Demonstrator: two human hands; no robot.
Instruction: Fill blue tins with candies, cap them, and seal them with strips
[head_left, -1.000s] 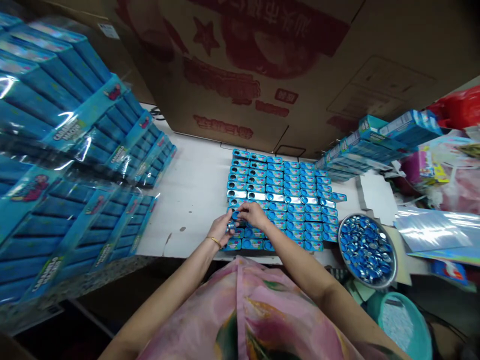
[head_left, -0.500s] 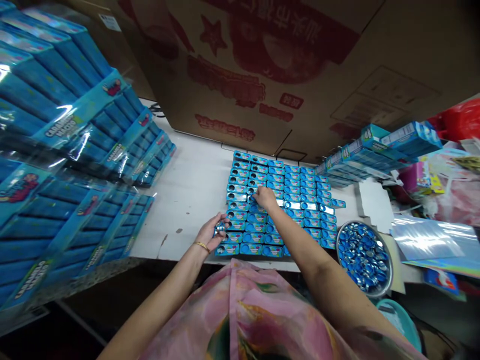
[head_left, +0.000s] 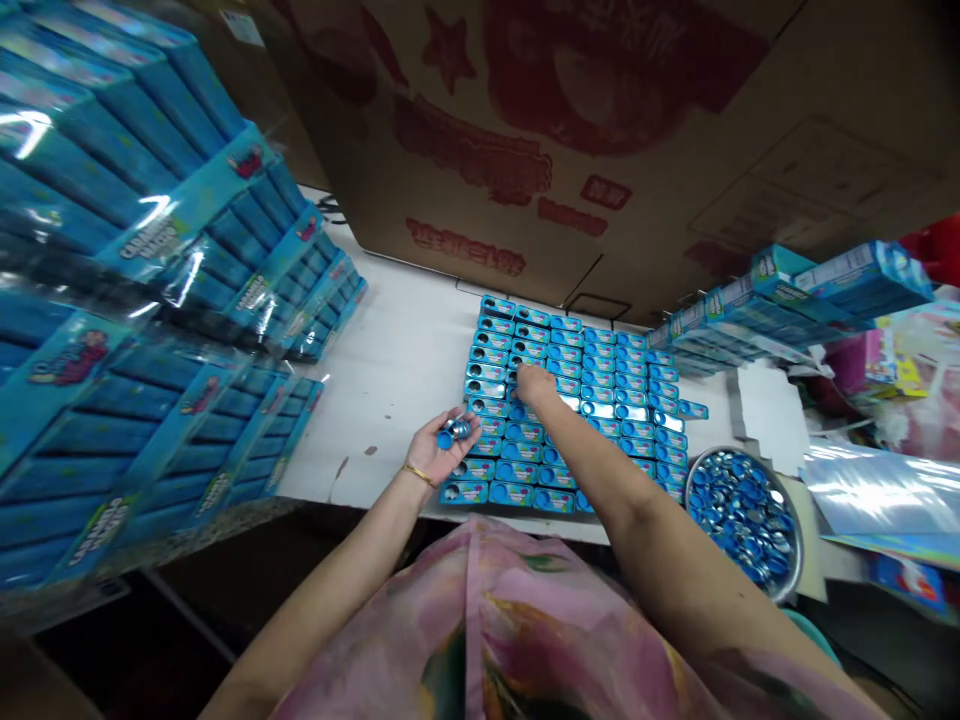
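The premises presented as a packing workshop, evidenced by film-wrapped blue boxes (head_left: 169, 225) at left, rows of small containers (head_left: 600, 393) at centre and a large carton (head_left: 555, 165) above.

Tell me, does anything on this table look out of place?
Yes: one small blue box juts out past the right edge of the neat rows. The white tabletop also has brownish marks, perhaps chips or stains.

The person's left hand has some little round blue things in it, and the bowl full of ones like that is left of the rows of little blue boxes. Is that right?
Nearly! The bowl isn't left of the rows of little blue boxes; the head view shows it on their right. The left hand does have some little round blue things in it.
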